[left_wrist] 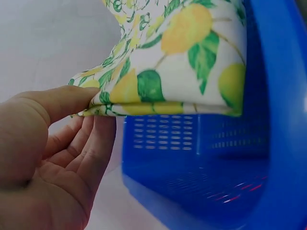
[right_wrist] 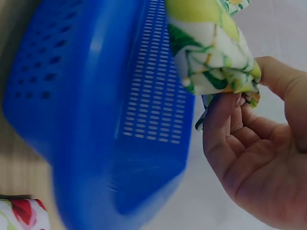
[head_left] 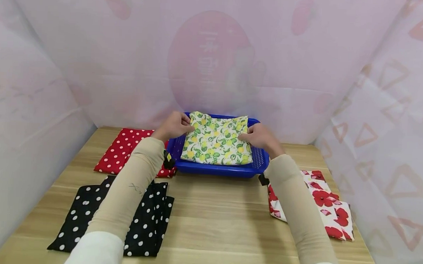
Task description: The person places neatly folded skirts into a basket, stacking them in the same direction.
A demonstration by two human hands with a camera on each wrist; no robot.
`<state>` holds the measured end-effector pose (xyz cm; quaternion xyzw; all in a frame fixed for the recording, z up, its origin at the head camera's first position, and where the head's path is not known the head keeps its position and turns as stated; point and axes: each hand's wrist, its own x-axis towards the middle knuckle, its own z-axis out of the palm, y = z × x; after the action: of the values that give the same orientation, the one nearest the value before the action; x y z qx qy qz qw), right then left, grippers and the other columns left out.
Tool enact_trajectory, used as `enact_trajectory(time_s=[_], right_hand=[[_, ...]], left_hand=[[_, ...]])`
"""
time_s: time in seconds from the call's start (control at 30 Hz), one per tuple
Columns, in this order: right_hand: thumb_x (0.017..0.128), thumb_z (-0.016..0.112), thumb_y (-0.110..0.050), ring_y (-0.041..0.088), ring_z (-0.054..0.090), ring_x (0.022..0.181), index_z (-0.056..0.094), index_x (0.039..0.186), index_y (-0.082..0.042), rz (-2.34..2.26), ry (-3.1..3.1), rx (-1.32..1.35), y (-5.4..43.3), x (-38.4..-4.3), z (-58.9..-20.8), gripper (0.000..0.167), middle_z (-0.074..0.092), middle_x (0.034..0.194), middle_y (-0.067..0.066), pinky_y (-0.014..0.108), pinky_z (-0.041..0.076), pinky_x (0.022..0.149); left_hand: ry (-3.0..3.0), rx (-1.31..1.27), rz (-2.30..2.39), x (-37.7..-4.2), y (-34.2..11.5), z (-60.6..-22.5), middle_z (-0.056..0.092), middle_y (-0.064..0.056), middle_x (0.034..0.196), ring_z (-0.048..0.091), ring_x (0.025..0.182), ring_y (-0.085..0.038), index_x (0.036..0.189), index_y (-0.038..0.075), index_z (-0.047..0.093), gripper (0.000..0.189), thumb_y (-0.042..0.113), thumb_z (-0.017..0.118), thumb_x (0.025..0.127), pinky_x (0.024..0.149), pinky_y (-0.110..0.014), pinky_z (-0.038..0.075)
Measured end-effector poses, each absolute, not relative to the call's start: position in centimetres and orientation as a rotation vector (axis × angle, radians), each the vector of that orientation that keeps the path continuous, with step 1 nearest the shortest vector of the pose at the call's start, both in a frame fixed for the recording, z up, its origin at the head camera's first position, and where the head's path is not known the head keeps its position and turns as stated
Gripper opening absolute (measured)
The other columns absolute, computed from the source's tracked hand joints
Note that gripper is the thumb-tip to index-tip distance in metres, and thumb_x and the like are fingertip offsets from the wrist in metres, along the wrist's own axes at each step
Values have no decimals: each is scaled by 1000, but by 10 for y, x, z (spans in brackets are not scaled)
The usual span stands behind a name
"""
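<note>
A folded cloth printed with lemons and green leaves (head_left: 216, 140) is held over the blue plastic basket (head_left: 217, 170) at the back of the table. My left hand (head_left: 176, 125) pinches its left edge between thumb and fingers; the left wrist view shows the cloth's folded layers (left_wrist: 177, 62) above the perforated basket wall. At the opposite edge, my right hand (head_left: 262, 137) pinches the cloth the same way, and in the right wrist view the bunched corner (right_wrist: 220, 67) sits between thumb and fingertips. Most of the basket's inside is hidden beneath the cloth in the head view.
Left of the basket lies a red polka-dot cloth (head_left: 117, 154), with a black polka-dot cloth (head_left: 146, 227) nearer, partly under my left forearm. A white cloth with red flowers (head_left: 329, 208) lies at the right, partly behind my right forearm. Printed curtains (head_left: 137, 59) stand behind the table.
</note>
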<state>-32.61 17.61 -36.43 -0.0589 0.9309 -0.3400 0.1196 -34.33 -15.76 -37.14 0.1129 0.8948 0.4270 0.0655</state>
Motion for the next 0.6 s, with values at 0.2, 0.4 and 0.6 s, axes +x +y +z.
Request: enact_trajectory(time_s=[0.2,0.4,0.6], right_hand=[[100,70,-33,12,25,50,38,60,-16,-962,2713,-81,165,-329,-392,54,28,56,-7,28,28,49],[100,69,-27,11,25,46,36,59,-16,-889,2746,-34,153,-332,-411,54,28,53,-6,27,28,47],[100,69,-25,13,37,48,40,61,-14,-795,2818,-12,141,-330,-422,50,35,55,-3,28,37,50]], left_hand=[[2778,307,1097,-351,-149,-392,53,-4,78,46,66,-15,89,2,61,20,15,72,99,63,-29,42],[2789,272,1036,-355,-145,-407,25,4,58,25,50,-13,62,13,36,50,12,71,98,51,-28,29],[2811,158,896,-354,-136,-410,19,4,55,18,49,-13,57,15,31,56,11,68,99,49,-28,27]])
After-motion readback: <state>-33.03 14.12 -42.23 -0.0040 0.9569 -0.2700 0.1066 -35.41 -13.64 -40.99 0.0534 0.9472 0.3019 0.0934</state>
